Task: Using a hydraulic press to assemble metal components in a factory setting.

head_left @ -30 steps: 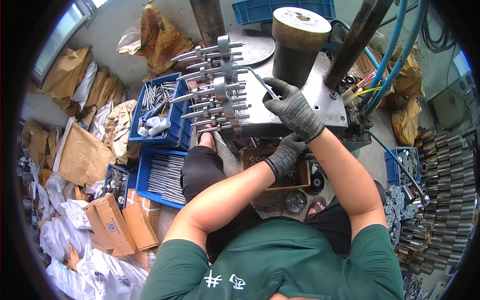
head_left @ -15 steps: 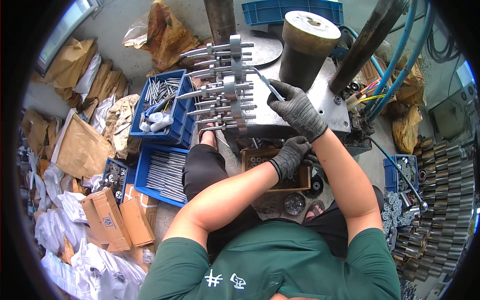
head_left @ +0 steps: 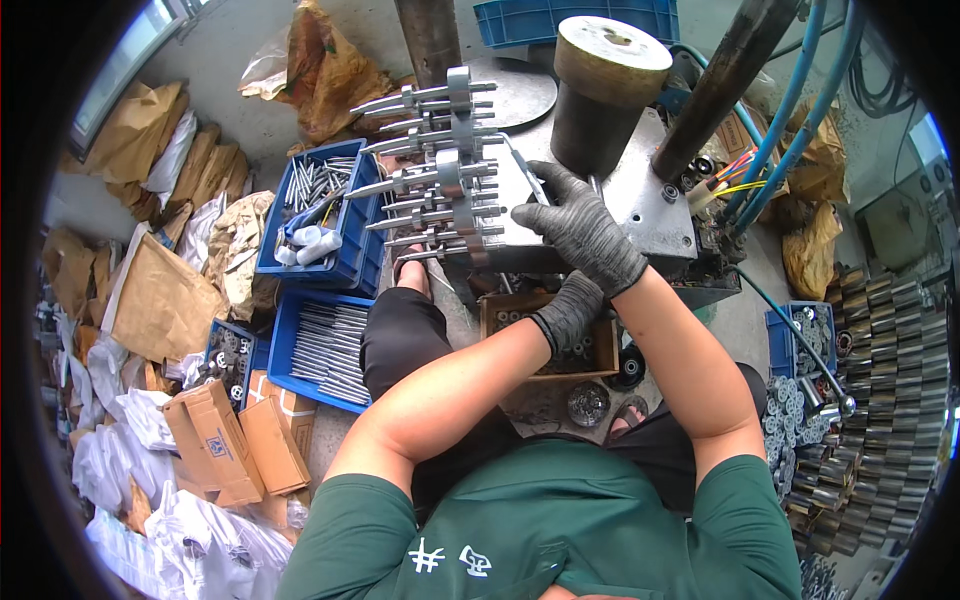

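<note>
A column of steel blocks with several pointed rods through it stands at the edge of the metal machine table. My right hand, in a dark grey knit glove, is just right of it. Its fingers are around a bent, L-shaped hex key, whose short end reaches the blocks; the thumb stands a little apart from the key. My left hand, gloved alike, is below the right wrist, over a wooden box of small metal rings. Its fingers are mostly hidden.
Blue bins of metal rods stand on the left, near cardboard and wrapping. A thick cylindrical post rises behind my right hand. Blue hoses hang right. Stacked metal cylinders line the far right.
My right hand has shifted slightly down and left, the hex key now steeper and the thumb lower. My left hand has moved slightly left. The whole view has shifted a little.
</note>
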Available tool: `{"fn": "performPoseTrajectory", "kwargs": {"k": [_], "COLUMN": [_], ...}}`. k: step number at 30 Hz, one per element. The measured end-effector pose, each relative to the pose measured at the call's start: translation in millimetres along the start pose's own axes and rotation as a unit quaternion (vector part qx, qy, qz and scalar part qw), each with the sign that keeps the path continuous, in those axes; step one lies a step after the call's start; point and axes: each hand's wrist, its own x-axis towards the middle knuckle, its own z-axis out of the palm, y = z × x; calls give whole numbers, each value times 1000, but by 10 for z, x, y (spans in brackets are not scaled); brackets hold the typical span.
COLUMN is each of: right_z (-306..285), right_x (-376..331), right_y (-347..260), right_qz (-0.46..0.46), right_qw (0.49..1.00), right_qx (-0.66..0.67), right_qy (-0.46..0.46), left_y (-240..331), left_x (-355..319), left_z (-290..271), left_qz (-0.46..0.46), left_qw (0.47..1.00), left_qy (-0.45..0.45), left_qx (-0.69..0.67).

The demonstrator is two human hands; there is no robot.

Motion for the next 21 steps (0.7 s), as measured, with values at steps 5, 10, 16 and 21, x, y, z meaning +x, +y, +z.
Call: {"fn": "performPoseTrajectory", "kwargs": {"k": [5,10,16,21], "right_z": [-200,-635,-849,-947], "right_x": [-297,-803,-1277,-1309], "right_y": [-163,49,467,649], "right_qz": [118,95,139,2], "right_qw": [971,976,958,994], "right_qx": [199,195,240,-66], "right_qy": [-57,7,76,85], "left_y": [-146,403,582,638], "left_x": [146,-477,-666,-632], "left_z": [-171,44,41,-51], "left_qz": [64,25,47,75], "left_qw": [995,997,993,992], "left_qy": [-45,-26,9,62], "left_qx": [58,69,-107,-84]}}
